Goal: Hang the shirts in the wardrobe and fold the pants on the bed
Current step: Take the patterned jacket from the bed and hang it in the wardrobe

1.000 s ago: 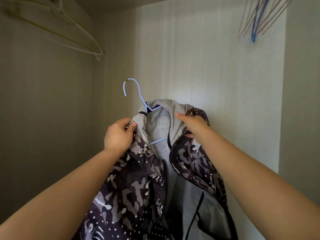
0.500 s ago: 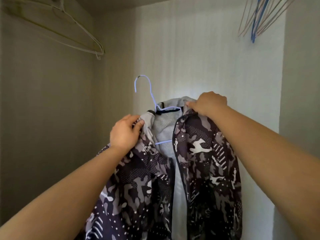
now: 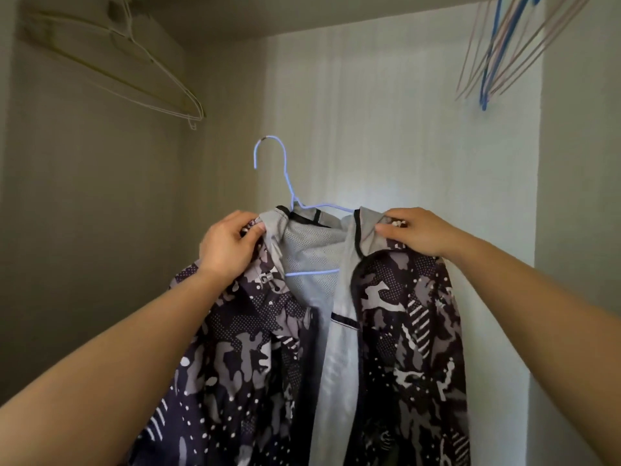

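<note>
A dark camouflage-patterned shirt [image 3: 403, 331] with a grey mesh lining hangs open on a light blue wire hanger [image 3: 285, 183], held up inside the wardrobe. My left hand [image 3: 228, 247] grips the shirt's left shoulder by the collar. My right hand [image 3: 413, 230] pinches the right shoulder at the collar edge. The hanger's hook stands free in the air, above the collar, touching nothing. The hanger's lower bar shows through the open front. No pants or bed are in view.
White wire hangers [image 3: 151, 79] hang at the upper left near the wardrobe's side wall. A bunch of blue and pink hangers [image 3: 497, 55] hangs at the upper right. The pale back wall [image 3: 386, 129] stands behind the shirt.
Both hands have raised and spread the shirt on the hanger. My right hand moved from the collar's middle out to the right shoulder, pulling the right front panel straight.
</note>
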Demonstrator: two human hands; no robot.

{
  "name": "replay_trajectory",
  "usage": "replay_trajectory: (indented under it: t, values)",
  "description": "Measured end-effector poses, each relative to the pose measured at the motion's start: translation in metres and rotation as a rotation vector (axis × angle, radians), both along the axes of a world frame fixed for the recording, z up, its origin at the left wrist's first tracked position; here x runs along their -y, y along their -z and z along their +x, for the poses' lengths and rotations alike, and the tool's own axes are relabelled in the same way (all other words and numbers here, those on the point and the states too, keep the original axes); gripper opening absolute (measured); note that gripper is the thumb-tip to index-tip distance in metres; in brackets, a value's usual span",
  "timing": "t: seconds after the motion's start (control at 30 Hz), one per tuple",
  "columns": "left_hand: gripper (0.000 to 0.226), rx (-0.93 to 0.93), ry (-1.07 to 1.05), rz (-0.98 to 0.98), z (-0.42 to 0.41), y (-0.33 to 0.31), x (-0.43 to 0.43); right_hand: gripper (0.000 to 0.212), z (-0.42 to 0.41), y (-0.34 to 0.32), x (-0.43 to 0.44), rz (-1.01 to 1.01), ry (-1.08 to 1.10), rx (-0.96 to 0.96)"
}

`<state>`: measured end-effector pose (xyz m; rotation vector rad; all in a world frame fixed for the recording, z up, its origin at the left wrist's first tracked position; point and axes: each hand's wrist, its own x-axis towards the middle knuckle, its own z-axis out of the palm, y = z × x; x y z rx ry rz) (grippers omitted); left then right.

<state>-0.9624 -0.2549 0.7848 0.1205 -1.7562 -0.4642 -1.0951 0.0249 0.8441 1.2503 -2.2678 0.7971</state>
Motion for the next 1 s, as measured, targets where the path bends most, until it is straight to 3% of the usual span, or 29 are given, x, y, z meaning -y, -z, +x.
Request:
replay_trajectory:
  t: [0.07,0.17,0.3,0.37,0.43,0.53,0.6,0.67,0.77,0.83,1.0]
  values:
    - [0.016,0.004,-0.011,-0.004,-0.001,-0.011,0.002,0.030,-0.001,-0.007,-0.007,-0.070,-0.025,0.105]
    - [0.019,0.001,-0.114,-0.023,-0.006,-0.026,-0.002,0.026,0.005,-0.017,-0.011,-0.130,-0.159,0.351]
    - [0.031,-0.021,-0.251,0.061,-0.018,-0.048,-0.013,0.022,0.009,-0.039,-0.003,-0.311,-0.170,0.334]
    - [0.048,-0.125,-0.213,0.265,-0.022,-0.055,-0.023,0.023,0.012,-0.050,-0.001,-0.398,-0.137,0.254]
    - [0.076,-0.180,-0.115,0.607,-0.025,-0.060,-0.033,0.029,0.012,-0.057,-0.002,-0.444,-0.084,0.181]
    - [0.079,-0.010,0.092,0.884,-0.032,-0.066,-0.041,0.035,0.011,-0.061,-0.002,-0.497,-0.005,0.097]
    - [0.058,0.096,0.165,0.830,-0.033,-0.075,-0.042,0.036,0.011,-0.061,-0.001,-0.515,0.058,0.054]
    - [0.038,0.021,0.159,0.811,-0.026,-0.087,-0.038,0.039,0.007,-0.057,-0.005,-0.510,0.157,0.042]
    - [0.040,-0.187,0.061,0.894,-0.013,-0.098,-0.019,0.039,-0.002,-0.044,-0.011,-0.458,0.339,0.051]
    - [0.044,-0.244,0.030,0.846,-0.010,-0.088,-0.022,0.039,-0.005,-0.039,-0.008,-0.459,0.393,0.060]
    - [0.049,0.031,0.217,0.665,-0.034,-0.050,-0.061,0.040,0.011,-0.057,0.014,-0.573,0.397,0.071]
